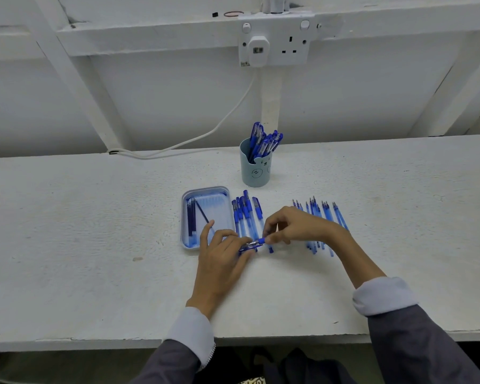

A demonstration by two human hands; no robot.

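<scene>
One held pen (257, 241), one tray (184, 217), one cup (254, 176)

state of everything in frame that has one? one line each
blue pen, held at both ends
left hand, grips one end
right hand, pinches the other end
tray, lidless, few refills inside
cup, upright, stuffed with pens
capped pens, lying flat beside tray
uncapped pens, lying flat, tips pointing away
charger, plugged into wall socket

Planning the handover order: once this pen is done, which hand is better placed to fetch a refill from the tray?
Probably the left. Both hands pinch the pen, but the left hand rests at the near corner of the tray, thumb over its rim; the right hand sits beyond the capped pens.
</scene>
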